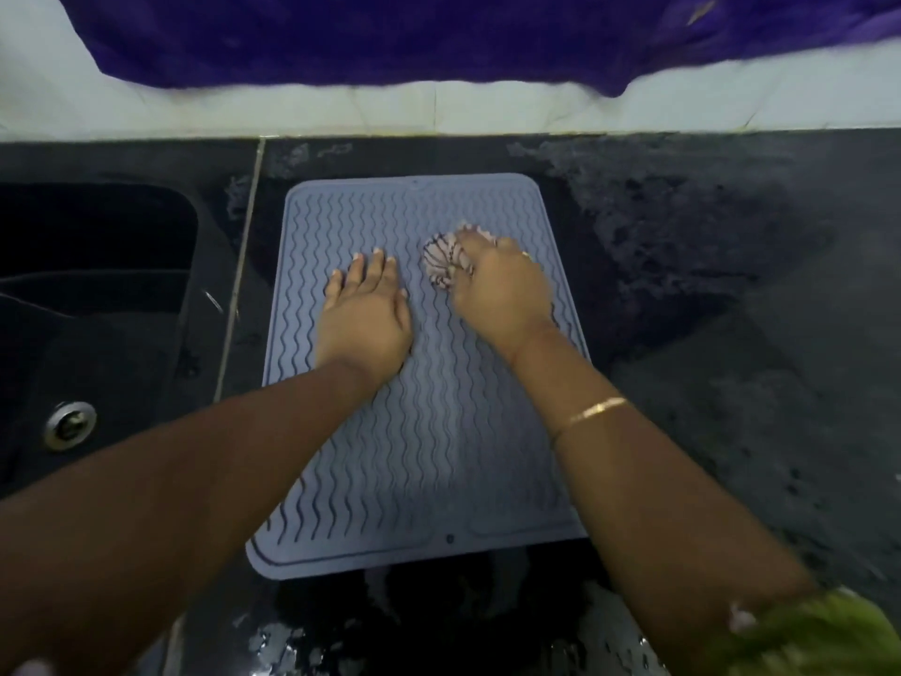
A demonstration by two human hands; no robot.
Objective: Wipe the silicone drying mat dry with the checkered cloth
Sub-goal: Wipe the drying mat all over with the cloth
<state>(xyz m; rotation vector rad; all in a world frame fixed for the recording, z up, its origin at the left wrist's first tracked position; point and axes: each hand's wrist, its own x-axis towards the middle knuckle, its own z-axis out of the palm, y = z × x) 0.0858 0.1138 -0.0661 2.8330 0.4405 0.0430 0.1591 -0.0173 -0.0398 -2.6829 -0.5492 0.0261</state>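
A grey-blue silicone drying mat with wavy ridges lies flat on the black counter. My left hand presses flat on the mat's upper middle, fingers straight. Just to its right, my right hand grips the bunched checkered cloth and holds it down on the mat. Only the cloth's left part shows past my fingers.
A black sink with a metal drain lies left of the mat. The black counter shows wet patches to the right and in front. A purple cloth hangs over the white tiled wall behind.
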